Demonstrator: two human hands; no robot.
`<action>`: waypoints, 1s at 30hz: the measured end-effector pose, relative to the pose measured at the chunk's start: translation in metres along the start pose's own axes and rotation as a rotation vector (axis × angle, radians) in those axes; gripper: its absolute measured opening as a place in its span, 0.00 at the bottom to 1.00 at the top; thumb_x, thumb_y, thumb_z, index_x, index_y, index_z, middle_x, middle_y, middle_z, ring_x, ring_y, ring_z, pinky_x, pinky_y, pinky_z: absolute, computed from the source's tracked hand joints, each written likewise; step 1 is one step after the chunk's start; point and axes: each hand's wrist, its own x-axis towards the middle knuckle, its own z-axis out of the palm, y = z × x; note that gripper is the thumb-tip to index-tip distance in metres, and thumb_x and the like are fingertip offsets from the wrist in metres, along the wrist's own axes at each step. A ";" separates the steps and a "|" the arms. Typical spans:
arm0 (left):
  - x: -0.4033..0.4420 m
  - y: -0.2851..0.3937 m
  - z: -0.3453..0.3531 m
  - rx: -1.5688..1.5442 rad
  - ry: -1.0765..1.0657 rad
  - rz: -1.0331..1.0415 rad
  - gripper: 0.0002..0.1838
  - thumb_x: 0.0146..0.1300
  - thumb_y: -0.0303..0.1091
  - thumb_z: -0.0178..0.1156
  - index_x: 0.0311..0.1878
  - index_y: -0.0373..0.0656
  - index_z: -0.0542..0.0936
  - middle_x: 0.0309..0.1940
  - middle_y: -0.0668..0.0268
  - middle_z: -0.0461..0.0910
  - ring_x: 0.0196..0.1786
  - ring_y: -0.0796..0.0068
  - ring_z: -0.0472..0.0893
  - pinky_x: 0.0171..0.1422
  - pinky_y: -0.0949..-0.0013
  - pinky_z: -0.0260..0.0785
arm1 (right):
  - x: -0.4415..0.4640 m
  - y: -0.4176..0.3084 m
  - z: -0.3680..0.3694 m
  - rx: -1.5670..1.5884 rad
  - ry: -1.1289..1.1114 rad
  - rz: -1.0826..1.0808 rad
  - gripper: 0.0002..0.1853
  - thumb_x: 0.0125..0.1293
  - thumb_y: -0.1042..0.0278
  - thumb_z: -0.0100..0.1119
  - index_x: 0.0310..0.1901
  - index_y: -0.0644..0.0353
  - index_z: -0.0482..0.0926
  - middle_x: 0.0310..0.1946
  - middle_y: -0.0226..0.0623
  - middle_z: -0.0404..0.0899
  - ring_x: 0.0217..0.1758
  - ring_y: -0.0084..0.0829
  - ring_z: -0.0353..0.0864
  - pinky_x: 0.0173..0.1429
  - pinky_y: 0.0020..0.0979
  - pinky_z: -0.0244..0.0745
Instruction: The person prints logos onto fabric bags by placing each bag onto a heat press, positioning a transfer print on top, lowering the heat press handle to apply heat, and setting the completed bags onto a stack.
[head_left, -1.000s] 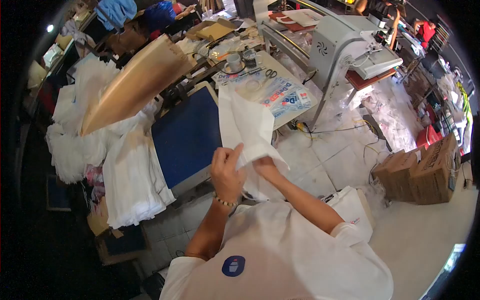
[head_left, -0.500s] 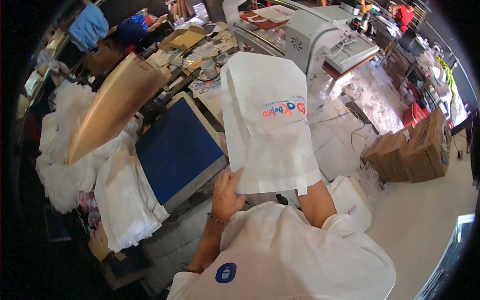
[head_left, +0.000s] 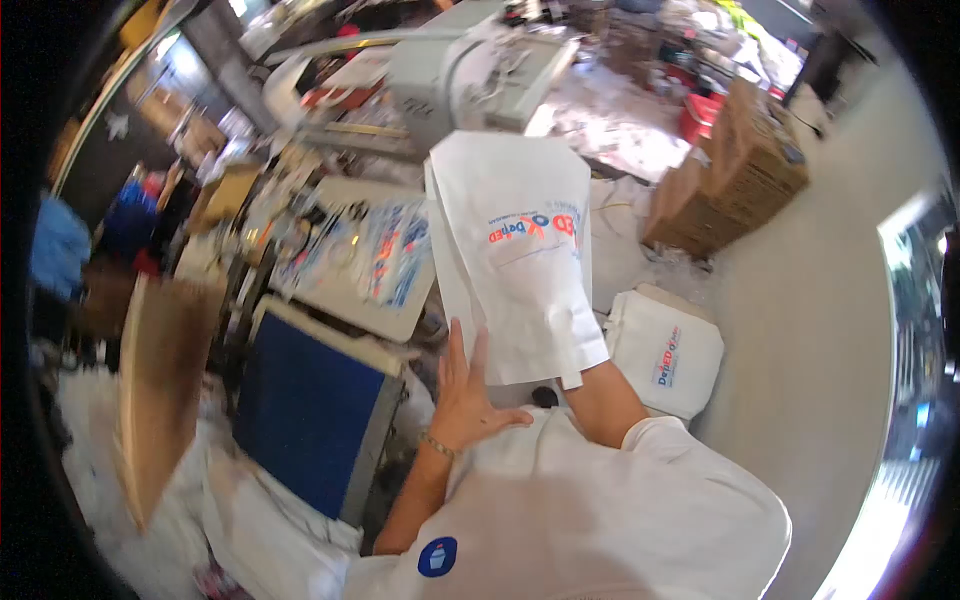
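Observation:
A white fabric bag [head_left: 515, 270] with blue and red print hangs over my right forearm. My right hand is inside it, so its fingers are hidden. Beside the bag's lower left edge, my left hand [head_left: 468, 400] has its fingers spread and holds nothing; a beaded bracelet is on that wrist. To the right of the bag, a similar printed white bag [head_left: 665, 350] lies low down near the floor. A blue flat pad [head_left: 305, 405] with a pale rim is to the left of my left hand.
A board [head_left: 415, 315] with printed film stands behind the blue pad. A grey machine [head_left: 430, 85] is at the back. Cardboard boxes [head_left: 735, 175] stand at the right. White cloth [head_left: 270, 525] is piled at lower left, near a brown curved panel [head_left: 165, 390].
The view has swung to the right. The bag first hung loose between both hands and now sits opened over my right arm. My left hand has let go and spread its fingers.

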 end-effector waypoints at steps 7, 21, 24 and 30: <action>0.044 -0.061 0.034 -0.022 0.212 0.264 0.36 0.51 0.20 0.59 0.69 0.43 0.71 0.68 0.41 0.69 0.58 0.43 0.79 0.56 0.53 0.76 | -0.030 -0.001 0.000 -0.037 0.032 0.185 0.33 0.68 0.49 0.60 0.69 0.59 0.69 0.64 0.54 0.72 0.68 0.49 0.71 0.73 0.43 0.66; 0.071 -0.077 0.050 0.131 -0.130 0.314 0.11 0.54 0.23 0.58 0.40 0.38 0.85 0.49 0.46 0.83 0.43 0.45 0.85 0.48 0.51 0.79 | -0.310 -0.021 0.010 0.190 -0.314 0.802 0.27 0.60 0.53 0.70 0.57 0.61 0.80 0.58 0.55 0.78 0.61 0.49 0.78 0.66 0.43 0.72; 0.064 -0.076 0.060 0.256 -0.309 0.255 0.07 0.57 0.26 0.57 0.33 0.36 0.84 0.43 0.46 0.84 0.42 0.45 0.85 0.47 0.50 0.79 | -0.331 -0.011 0.000 0.148 -0.214 1.033 0.28 0.57 0.54 0.72 0.56 0.61 0.81 0.57 0.56 0.79 0.59 0.48 0.80 0.63 0.44 0.74; 0.055 -0.072 0.058 0.385 -0.457 0.212 0.07 0.58 0.28 0.58 0.33 0.40 0.85 0.34 0.48 0.85 0.41 0.46 0.85 0.46 0.49 0.78 | -0.377 0.066 0.077 -0.088 -0.079 1.000 0.47 0.49 0.46 0.79 0.68 0.55 0.70 0.51 0.55 0.79 0.53 0.49 0.81 0.55 0.44 0.78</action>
